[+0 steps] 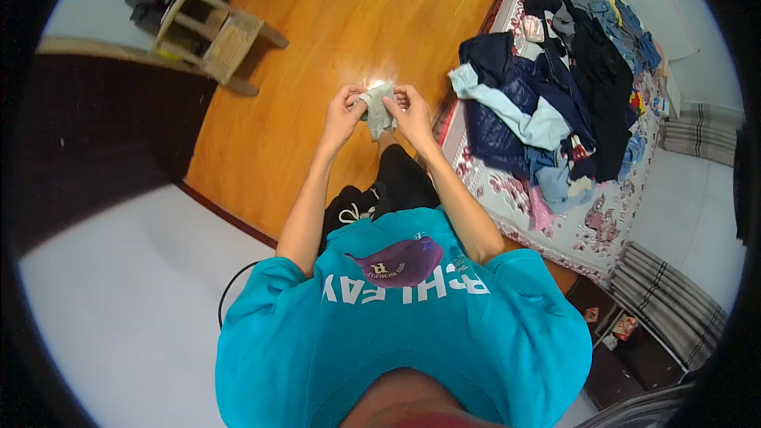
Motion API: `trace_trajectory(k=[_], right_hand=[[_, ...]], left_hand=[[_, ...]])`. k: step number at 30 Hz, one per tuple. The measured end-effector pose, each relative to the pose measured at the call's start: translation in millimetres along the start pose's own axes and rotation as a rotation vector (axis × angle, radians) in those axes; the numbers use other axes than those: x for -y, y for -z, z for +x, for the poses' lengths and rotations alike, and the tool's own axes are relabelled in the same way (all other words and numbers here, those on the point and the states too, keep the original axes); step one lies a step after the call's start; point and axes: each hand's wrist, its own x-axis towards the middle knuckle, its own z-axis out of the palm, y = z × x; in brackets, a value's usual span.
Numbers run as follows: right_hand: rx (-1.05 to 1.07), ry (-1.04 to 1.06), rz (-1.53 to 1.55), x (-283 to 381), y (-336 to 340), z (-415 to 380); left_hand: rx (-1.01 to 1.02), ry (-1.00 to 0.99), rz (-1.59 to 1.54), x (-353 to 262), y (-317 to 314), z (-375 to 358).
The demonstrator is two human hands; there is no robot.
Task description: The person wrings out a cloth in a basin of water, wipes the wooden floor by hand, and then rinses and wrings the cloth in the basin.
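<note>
Between my two hands, above the wooden floor, hangs a small light-grey cloth (380, 111) that looks like a sock. My left hand (346, 116) pinches its left edge with thumb and fingers. On the other side, my right hand (410, 115) grips the right edge, its thumb lying across the front. The cloth's lower end dangles loose over my foot. Folds hide its full shape.
To the right is a bed with a floral sheet (507, 198), heaped with clothes, including a light-blue garment (523, 123) and a dark navy garment (491, 135). A wooden stool (234, 43) stands at upper left. A white surface (143, 269) lies at lower left.
</note>
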Motion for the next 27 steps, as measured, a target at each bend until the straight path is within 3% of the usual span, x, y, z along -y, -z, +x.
trace_trajectory(k=[3,9,11,14,17,19,21,22,24,27], right_hand=[[-0.074,-0.158,0.12,-14.9,14.4,63.6],[-0.162,-0.11,0.124,-15.9,60.3,185.9],[-0.14,-0.111,0.199,-9.0,76.8,221.7],[-0.147,-0.011,0.349,-12.2,91.2,282.8],[-0.117,-0.121,0.454,-7.4,107.1,340.5],[-0.119,-0.158,0.481,-27.2,113.9,380.8],[0.084,-0.359,1.058,-59.9,119.6,430.9],[0.074,-0.345,1.052,-57.9,119.4,455.0],[-0.079,-0.62,0.989,-48.9,115.9,497.0],[-0.014,-0.657,0.961,-48.3,123.8,561.0]], left_hand=[[-0.015,-0.003,0.021,-6.8,-6.1,76.5],[0.012,-0.007,0.31,-65.6,-37.7,209.8],[0.062,-0.208,0.694,-74.2,-38.6,253.3],[0.125,-0.338,0.75,-84.8,-47.0,315.8],[0.148,-0.532,0.757,-92.8,-55.1,376.8],[0.202,-0.439,0.753,-110.0,-61.7,419.6],[0.255,-0.35,0.75,-120.2,-66.0,470.9],[0.26,-0.398,0.741,-122.5,-70.8,499.8],[0.279,-0.459,0.725,-127.3,-79.5,557.1],[0.397,-0.591,0.789,-139.8,-92.3,637.5]])
